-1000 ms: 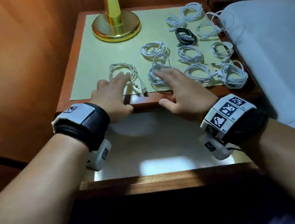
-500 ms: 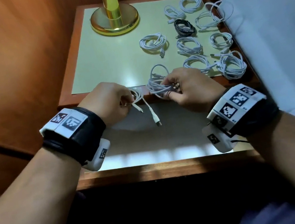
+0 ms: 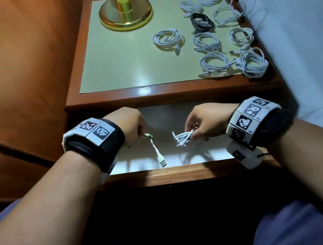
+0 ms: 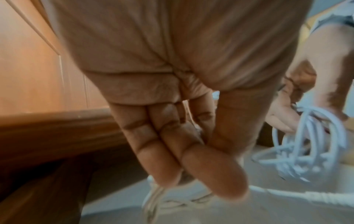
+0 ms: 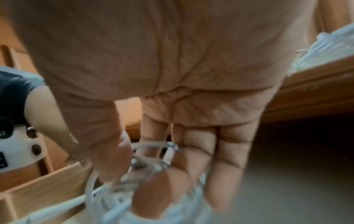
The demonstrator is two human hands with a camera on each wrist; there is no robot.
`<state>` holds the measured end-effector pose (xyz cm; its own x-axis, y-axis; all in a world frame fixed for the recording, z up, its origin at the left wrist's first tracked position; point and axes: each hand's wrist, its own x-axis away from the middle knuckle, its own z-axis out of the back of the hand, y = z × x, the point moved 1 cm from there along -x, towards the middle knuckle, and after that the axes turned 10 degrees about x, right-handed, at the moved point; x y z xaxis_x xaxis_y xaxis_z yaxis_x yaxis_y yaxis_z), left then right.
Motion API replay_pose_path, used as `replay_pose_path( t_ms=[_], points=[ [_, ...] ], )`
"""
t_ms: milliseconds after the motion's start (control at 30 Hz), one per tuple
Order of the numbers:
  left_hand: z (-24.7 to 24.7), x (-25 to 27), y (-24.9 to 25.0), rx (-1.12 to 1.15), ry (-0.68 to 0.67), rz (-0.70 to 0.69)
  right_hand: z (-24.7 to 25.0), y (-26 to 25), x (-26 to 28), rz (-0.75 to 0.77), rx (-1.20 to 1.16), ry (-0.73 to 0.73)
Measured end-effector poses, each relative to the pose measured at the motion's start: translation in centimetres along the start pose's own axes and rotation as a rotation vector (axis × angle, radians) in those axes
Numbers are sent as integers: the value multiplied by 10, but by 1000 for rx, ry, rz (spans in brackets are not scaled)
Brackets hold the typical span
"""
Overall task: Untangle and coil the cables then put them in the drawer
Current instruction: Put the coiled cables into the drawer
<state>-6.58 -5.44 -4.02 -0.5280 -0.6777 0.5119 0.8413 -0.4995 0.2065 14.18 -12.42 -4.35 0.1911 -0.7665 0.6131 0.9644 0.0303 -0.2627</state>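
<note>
— Two hands over the open drawer (image 3: 165, 175), each with a cable?

— Yes. The left hand (image 3: 129, 125) has its fingers closed on a white cable (image 3: 158, 152), pinching it near one end; the USB plug hangs free below, just above the drawer's front edge. From the left wrist the fingers (image 4: 172, 151) lie pressed together against the thumb with cord bunched beneath them.

— And the right?

— The right hand (image 3: 205, 121) is clamped on a white coil (image 3: 182, 138), loops sticking out to the left of the fingers. The right wrist view is blurred, but shows thumb and fingers wrapped round several turns (image 5: 118, 197).

— Do the two cables touch?

— No, there is a gap between them, with pale drawer floor showing through.

— What is on the nightstand (image 3: 151, 94)?

— A brass lamp base (image 3: 125, 15) at the back left. The left half of the green top is otherwise bare. One white coil sits near the middle (image 3: 167, 37); the rest cluster at the right.

— Count them.

— Nine white coils and one black coil (image 3: 201, 21), ten on top. One loose white loop (image 3: 241, 4) overhangs the right edge onto the mattress (image 3: 302, 34). The front-right coil (image 3: 252, 63) lies close to the front rim.

— What borders it?

— Wooden wall (image 3: 17, 60) to the left, mattress tight on the right.
</note>
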Motion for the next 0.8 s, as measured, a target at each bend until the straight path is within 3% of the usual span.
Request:
replay_pose_path(
  t_ms=[100, 233, 400, 500, 567, 700, 800],
  points=[
    [-15, -15, 0, -103, -119, 21, -3, -9, -11, 85, 22, 51],
    [-31, -22, 3, -122, -295, 121, -13, -9, -21, 45, 36, -110],
    [-25, -31, 1, -194, -190, 42, -7, 6, -28, 1, 139, -64],
    [-34, -36, -2, -155, -272, -29, -11, 8, -30, -66, 166, -82],
    [-38, -35, 2, -182, -340, -28, -17, 0, -29, -31, 119, -112],
    [-39, -32, 0, -314, -437, 158, -28, -15, -34, 31, 174, -157],
    [-33, -29, -13, -310, -433, 263, -33, -20, -36, 78, 135, -255]
  ],
)
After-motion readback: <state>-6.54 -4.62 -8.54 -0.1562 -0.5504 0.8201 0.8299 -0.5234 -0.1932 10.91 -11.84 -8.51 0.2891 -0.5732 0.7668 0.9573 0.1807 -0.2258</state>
